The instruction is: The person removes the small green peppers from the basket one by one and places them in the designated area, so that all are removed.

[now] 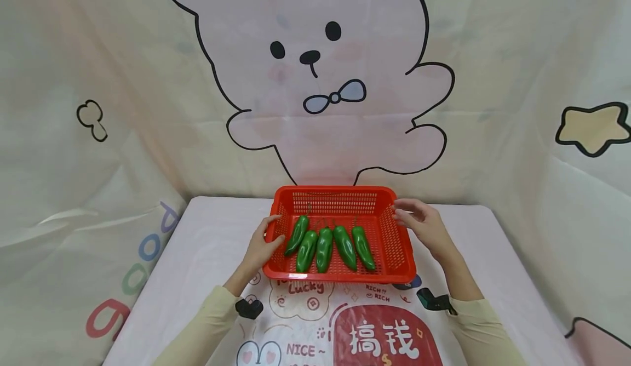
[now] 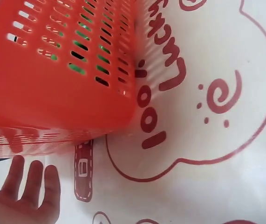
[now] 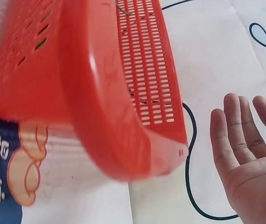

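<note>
A red plastic basket [image 1: 340,277] with slotted walls sits at the far middle of the table. Inside it, several green chili peppers [image 1: 324,250] lie side by side, stems pointing to the back. My left hand [image 1: 260,248] is at the basket's left side, thumb by the rim; in the left wrist view its fingers [image 2: 32,184] extend beside the wall, and contact is hard to tell. Off the right back corner, my right hand [image 1: 425,226] has its fingers spread. The right wrist view shows this palm [image 3: 258,182] apart from the basket wall, holding nothing.
The white table cover [image 1: 231,212] carries printed drawings and lettering, with a red patch [image 1: 384,338] at the front. A curtain [image 1: 325,136] with a cartoon bear hangs right behind the basket, and cloth walls stand at both sides.
</note>
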{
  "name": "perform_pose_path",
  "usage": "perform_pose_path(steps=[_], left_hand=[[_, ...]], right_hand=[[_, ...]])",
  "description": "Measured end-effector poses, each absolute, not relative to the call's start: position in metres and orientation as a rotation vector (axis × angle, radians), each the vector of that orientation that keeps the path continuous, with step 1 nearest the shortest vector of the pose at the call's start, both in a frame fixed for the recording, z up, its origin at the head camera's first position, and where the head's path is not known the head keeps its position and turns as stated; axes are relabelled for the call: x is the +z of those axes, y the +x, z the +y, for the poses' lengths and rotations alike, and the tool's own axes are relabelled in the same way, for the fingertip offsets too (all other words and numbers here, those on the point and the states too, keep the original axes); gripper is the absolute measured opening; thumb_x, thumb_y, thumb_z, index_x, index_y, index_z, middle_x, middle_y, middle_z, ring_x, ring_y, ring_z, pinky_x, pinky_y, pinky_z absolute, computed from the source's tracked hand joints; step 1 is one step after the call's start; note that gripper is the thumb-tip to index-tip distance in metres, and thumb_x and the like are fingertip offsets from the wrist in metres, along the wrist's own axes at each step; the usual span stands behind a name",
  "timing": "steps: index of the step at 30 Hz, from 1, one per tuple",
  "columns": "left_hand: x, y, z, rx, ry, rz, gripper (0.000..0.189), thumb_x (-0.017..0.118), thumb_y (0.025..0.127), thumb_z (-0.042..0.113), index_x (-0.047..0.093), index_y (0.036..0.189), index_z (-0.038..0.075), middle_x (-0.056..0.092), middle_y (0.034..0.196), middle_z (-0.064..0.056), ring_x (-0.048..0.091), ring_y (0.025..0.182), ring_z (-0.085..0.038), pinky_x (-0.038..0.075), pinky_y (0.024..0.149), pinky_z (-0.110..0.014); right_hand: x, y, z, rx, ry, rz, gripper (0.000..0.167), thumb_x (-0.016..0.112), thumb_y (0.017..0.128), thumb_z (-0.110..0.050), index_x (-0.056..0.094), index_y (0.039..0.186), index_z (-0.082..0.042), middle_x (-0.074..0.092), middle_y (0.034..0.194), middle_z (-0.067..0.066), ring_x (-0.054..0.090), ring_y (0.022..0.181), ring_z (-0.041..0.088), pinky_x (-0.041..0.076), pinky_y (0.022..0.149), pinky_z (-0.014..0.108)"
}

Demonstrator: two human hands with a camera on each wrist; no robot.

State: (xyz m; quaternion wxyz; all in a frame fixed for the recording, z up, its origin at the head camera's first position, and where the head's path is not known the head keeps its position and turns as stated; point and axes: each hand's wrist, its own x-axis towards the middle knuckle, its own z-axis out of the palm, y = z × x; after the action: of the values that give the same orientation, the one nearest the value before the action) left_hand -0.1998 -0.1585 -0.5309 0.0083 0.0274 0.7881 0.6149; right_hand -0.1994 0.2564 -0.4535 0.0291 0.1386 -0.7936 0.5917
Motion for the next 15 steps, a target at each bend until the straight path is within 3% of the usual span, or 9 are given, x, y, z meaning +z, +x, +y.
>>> perform_pose_path(steps=[5,15], left_hand=[[-0.536,-0.198,-0.160,1.978,0.066,2.460,0.047,0.069,0.095,0.004,0.055,0.139,0.012,0.056,0.123,-0.022,0.065,0.098,-0.036,0.061,0.073,-0.050],[-0.540,-0.193,-0.181,2.061,0.150,2.293,0.048,0.068,0.098,0.007,0.056,0.143,0.013,0.055,0.130,-0.023,0.064,0.107,-0.047,0.061,0.076,-0.043]], right_hand=[[-0.456,-0.202,0.250,1.878,0.429,-2.421,0.037,0.062,0.103,-0.015,0.057,0.133,0.006,0.058,0.126,0.033,0.066,0.106,0.036,0.056,0.088,0.034],[-0.460,-0.206,0.239,1.926,0.418,-2.446,0.036,0.063,0.103,-0.017,0.057,0.132,0.003,0.060,0.126,0.024,0.064,0.108,0.040,0.056,0.088,0.031]])
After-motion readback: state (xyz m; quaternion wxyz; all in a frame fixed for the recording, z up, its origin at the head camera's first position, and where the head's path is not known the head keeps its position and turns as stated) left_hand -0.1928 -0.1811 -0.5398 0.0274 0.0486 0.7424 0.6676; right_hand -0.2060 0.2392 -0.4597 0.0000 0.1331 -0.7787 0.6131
